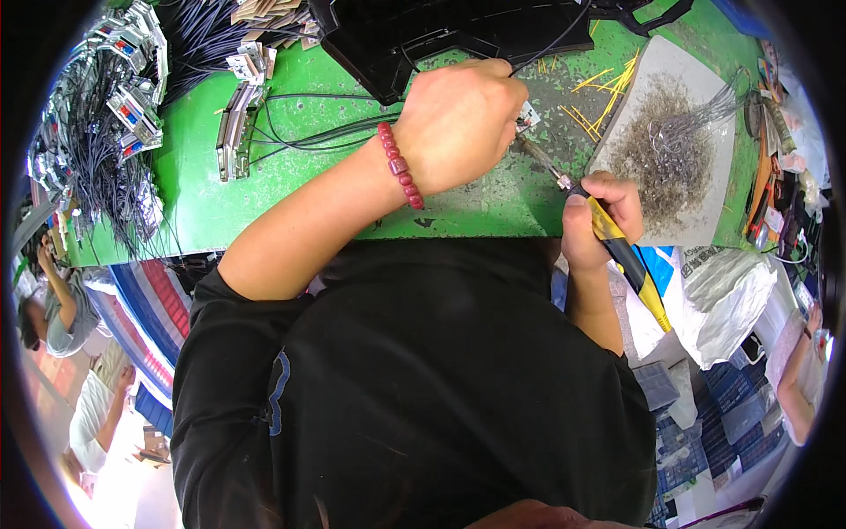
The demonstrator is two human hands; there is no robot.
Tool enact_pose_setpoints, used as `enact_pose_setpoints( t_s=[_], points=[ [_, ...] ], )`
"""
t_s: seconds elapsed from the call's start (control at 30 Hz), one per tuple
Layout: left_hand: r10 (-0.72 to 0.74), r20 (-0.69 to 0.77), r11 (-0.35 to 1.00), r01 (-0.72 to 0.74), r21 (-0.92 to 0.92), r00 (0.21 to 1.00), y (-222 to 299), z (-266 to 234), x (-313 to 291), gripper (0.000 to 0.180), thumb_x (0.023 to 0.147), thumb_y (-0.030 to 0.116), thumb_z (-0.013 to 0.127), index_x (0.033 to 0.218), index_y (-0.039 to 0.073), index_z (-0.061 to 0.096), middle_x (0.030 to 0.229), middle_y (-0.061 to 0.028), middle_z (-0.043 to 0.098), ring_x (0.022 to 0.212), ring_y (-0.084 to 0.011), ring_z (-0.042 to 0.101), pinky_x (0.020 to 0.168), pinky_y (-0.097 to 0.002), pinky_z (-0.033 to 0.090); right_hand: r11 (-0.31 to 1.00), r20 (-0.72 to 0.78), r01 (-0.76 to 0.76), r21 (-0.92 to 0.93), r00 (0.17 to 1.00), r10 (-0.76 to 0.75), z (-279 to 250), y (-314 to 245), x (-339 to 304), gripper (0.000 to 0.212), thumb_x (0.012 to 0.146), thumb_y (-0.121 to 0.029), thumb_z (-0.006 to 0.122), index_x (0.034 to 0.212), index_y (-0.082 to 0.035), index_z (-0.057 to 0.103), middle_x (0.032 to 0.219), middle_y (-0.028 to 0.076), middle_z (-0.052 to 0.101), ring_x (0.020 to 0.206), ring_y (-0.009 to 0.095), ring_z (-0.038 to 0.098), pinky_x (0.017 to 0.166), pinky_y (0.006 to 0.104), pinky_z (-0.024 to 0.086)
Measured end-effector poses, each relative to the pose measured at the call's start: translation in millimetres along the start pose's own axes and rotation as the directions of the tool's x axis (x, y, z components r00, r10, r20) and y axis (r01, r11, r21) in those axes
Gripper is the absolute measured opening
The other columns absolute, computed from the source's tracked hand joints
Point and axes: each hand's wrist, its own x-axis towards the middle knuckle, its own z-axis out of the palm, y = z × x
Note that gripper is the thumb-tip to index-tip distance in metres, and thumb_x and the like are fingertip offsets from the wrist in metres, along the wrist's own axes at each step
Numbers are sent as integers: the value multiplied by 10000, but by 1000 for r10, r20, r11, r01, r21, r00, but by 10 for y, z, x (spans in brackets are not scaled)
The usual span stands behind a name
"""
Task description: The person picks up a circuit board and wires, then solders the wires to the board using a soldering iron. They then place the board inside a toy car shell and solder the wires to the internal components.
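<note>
My left hand (463,123), with a red bead bracelet (400,166) at the wrist, is closed over the green table. At its fingertips a small whitish part (527,117) shows, mostly covered by the hand. Black cables (339,132) run from under that hand to a metal-cased connector strip (236,132) on the left. In my right hand (604,216) is a soldering iron (627,263) with a yellow and black handle. Its tip points up and left, close to the whitish part; whether they touch, I cannot tell. My left fingertips are hidden.
A grey plate (656,75) on the right bears dark debris and tangled thin wire (687,132). Thin yellow pieces (608,88) lie beside it. A black plastic housing (458,26) stands at the back. Bundled cables with connectors (115,115) fill the left. Other people sit nearby.
</note>
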Motion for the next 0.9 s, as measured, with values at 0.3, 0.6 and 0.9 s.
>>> enact_pose_setpoints(
  t_s=[0.3,0.6,0.9],
  points=[
    [6,4,1000,-5,-14,1000,-7,-2,3,74,751,86,645,727,51,585,763,-87,568,749,-312,600,620,-410,485,993,-184,-59,102,980,77,98,-17,3,384,895,-249,665,1156,-30,488,849,144,650,656,133,565,652,258,476],
    [23,23,999,-22,-32,999,-40,-9,-4,76,754,93,655,735,46,599,766,-94,571,732,-315,601,618,-411,488,996,-10,18,-90,1000,-19,25,-111,261,155,864,-4,679,1017,0,659,806,115,677,593,136,643,509,235,496],
    [-13,133,927,62,-371,991,-139,-133,21,86,765,67,671,794,-1,627,747,-119,593,661,-239,613,614,-331,493,776,387,571,-267,801,-457,250,30,646,465,674,-2,710,1099,-150,599,800,26,647,696,246,624,671,358,483]
  ],
)
